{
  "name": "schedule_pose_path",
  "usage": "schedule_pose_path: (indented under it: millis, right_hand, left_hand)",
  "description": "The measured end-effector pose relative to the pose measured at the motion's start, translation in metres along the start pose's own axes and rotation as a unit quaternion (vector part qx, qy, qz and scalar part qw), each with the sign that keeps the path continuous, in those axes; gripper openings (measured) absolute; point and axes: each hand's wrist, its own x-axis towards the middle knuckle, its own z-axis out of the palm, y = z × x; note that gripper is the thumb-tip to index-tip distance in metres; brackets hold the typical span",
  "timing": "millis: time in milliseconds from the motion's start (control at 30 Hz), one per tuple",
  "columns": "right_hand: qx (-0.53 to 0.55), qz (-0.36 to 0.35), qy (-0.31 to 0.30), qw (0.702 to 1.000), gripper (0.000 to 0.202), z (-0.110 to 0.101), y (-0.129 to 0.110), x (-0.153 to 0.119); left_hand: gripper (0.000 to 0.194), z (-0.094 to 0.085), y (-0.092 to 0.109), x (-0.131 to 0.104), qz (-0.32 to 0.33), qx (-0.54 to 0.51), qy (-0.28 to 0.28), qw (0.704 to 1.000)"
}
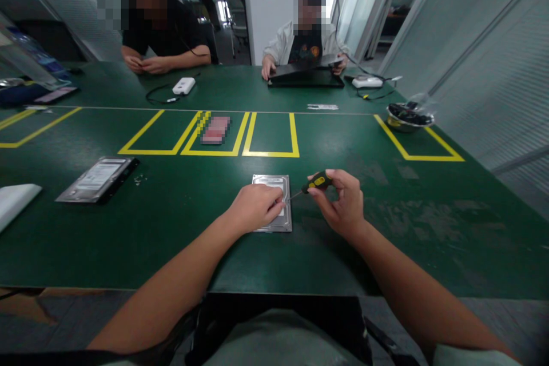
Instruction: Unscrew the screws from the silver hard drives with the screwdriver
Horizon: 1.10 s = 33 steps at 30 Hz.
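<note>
Hard drive (283,222) lies flat on the green table (171,251), roughly midway along the near edge and a little in from it. It looks rigid and fairly dense, with smooth metal likely to slide on the tabletop; its long sides would probably give the surest hold. The left hand (255,206) covers much of it, fingers curled and bunched near the drive's right side (whether they pinch anything, I cannot tell). The right hand (345,203) has thumb and fingers pinching the handle of a screwdriver (319,181), its shaft slanting down toward the drive. Toward the table's left edge lies a second drive (96,179), small loose bits (139,180) beside it; near the far right corner stands a bowl (405,125).
</note>
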Motion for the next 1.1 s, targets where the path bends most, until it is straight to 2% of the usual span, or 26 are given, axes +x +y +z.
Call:
schedule_pose_path:
  millis: [267,700,1100]
  right_hand:
    - [0.008,0.023,-0.014,1.000,0.052,-0.0014,-0.0053,0.0069]
    - [0.039,0.042,-0.016,0.998,0.054,0.0006,-0.0018,0.0032]
    - [0.025,0.033,-0.012,0.999,0.056,-0.0007,-0.0035,0.0040]
  left_hand:
    - [0.020,-0.0004,0.0005,0.0009,0.000,-0.001,-0.003,1.000]
    - [0.020,0.0001,-0.0001,0.0004,0.003,0.000,-0.006,1.000]
    - [0.020,-0.0002,0.0008,0.0000,0.002,-0.003,-0.005,1.000]
